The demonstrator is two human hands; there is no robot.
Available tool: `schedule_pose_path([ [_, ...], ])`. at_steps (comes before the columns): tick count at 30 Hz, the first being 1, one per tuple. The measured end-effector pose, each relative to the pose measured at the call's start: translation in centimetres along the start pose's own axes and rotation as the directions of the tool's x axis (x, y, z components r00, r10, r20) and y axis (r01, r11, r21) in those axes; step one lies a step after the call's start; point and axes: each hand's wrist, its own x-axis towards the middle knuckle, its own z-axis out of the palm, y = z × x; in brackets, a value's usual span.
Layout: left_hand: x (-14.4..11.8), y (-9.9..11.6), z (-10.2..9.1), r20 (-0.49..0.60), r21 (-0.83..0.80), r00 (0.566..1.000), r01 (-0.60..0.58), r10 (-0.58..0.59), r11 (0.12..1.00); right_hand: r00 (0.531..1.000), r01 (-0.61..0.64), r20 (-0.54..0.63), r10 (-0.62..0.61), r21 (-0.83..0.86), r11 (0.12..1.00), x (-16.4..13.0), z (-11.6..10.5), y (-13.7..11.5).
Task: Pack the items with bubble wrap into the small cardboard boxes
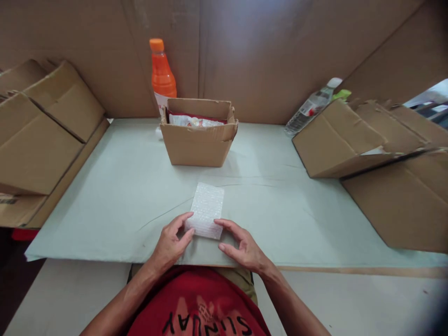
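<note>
A small white bubble-wrap piece (pixel 206 207) lies flat on the pale green table sheet (pixel 115 205), near the front edge. My left hand (pixel 170 243) touches its near left corner with thumb and fingertips. My right hand (pixel 243 245) touches its near right corner, fingers spread. Neither hand lifts it. Beyond it stands a small open cardboard box (pixel 198 140) holding a packet with red and white wrapping.
An orange bottle (pixel 162 74) stands behind the box. A clear water bottle (pixel 310 107) lies at the back right. Flattened and open cartons sit on the left (pixel 38 140) and right (pixel 378 149). Cardboard walls close the back.
</note>
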Motion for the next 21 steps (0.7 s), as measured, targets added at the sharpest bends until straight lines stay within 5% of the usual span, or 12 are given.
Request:
schedule_pose_path([
  [4, 0.7, -0.2, 0.8, -0.008, 0.091, 0.999, 0.051, -0.051, 0.995, 0.962, -0.068, -0.272, 0.013, -0.193, 0.979, 0.1, 1.4, 0.7],
  [7, 1.3, -0.6, 1.3, -0.059, 0.226, 0.998, 0.023, -0.01, 0.974, 0.879, -0.011, -0.435, -0.193, -0.424, 0.906, -0.1, 2.1, 0.3],
  [9, 1.5, -0.8, 1.6, -0.067, 0.297, 0.998, 0.009, 0.012, 0.955, 0.851, 0.079, -0.397, -0.345, -0.553, 0.83, -0.5, 2.4, -0.3],
  [11, 1.6, -0.8, 1.8, -0.054, 0.345, 0.998, -0.005, 0.026, 0.938, 0.872, 0.175, -0.252, -0.419, -0.639, 0.749, -0.9, 2.7, -0.9],
  [15, 1.4, -0.6, 1.4, -0.076, 0.335, 0.99, -0.087, 0.119, 0.938, 0.931, 0.24, -0.012, -0.365, -0.734, 0.636, -0.3, 3.4, -0.6],
  [18, 0.5, -0.3, 0.4, -0.094, 0.307, 0.952, -0.252, 0.293, 0.918, 0.936, 0.203, -0.055, -0.347, -0.721, 0.663, 0.6, 3.6, 0.3],
  [21, -0.5, -0.2, -0.5, -0.001, 0.279, 0.927, -0.36, 0.375, 0.89, 0.953, 0.177, -0.09, -0.289, -0.611, 0.772, 1.1, 3.3, 0.5],
])
